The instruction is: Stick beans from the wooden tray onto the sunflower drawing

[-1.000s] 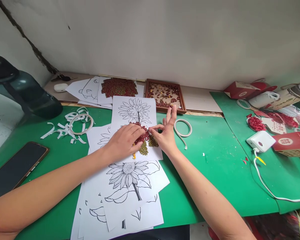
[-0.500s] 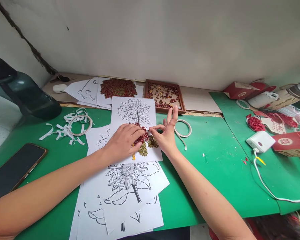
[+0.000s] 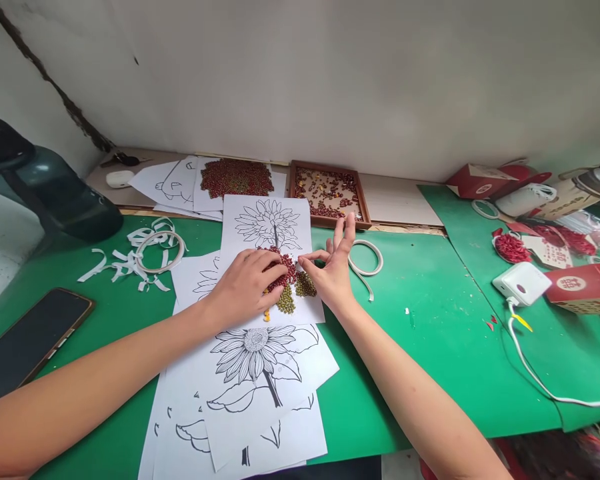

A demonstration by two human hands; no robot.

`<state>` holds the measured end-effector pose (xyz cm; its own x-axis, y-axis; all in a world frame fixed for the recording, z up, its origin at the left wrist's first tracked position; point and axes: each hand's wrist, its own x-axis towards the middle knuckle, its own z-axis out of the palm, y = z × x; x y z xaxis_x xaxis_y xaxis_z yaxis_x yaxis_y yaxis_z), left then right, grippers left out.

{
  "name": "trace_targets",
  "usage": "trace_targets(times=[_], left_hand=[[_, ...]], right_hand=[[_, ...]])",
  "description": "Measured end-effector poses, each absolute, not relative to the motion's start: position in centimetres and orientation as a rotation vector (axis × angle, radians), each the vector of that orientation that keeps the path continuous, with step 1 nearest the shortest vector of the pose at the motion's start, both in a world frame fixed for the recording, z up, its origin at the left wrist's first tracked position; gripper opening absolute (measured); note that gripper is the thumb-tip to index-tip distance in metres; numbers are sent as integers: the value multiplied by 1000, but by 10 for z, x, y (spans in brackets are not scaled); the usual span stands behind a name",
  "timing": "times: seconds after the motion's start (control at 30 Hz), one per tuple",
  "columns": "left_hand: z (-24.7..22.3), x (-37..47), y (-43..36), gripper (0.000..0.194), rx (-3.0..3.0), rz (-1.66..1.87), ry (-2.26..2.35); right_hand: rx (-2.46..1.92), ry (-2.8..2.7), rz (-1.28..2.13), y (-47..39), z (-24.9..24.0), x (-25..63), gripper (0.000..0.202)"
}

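My left hand (image 3: 247,281) rests on a paper sheet with its fingers apart, over a patch of red beans (image 3: 281,264). Its thumb lies just above a patch of green beans (image 3: 286,301). My right hand (image 3: 334,270) is at the right edge of the same sheet. There, thumb and index finger are pinched together and the other fingers are raised. Something small and whitish shows at the pinch, too small to name. Beside that hand is a second patch of green beans (image 3: 305,285). A flower drawing (image 3: 267,223) is on the sheet's upper part.
More sheets with sunflower drawings (image 3: 255,360) lie nearer me. Behind stand a wooden tray (image 3: 366,207) of mixed beans and a sheet heaped with beans (image 3: 237,177). Left are a phone (image 3: 33,347), a bottle (image 3: 55,187) and tape scraps (image 3: 125,260); right, a tape roll (image 3: 380,257).
My left fingers have shifted very slightly to the left over the red beans. The right hand keeps its pinch in the same spot.
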<state>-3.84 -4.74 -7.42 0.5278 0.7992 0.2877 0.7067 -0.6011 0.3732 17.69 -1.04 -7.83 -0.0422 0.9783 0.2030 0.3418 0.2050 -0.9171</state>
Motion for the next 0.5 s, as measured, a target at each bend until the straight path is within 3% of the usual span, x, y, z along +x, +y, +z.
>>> trace_targets(times=[0.23, 0.5], left_hand=[[-74, -39, -48, 29, 2577, 644, 1271], [-77, -39, -48, 39, 2605, 619, 1259]], right_hand=[[-1271, -1612, 817, -10, -80, 178, 121], [-1253, -1616, 819, -10, -79, 177, 118]])
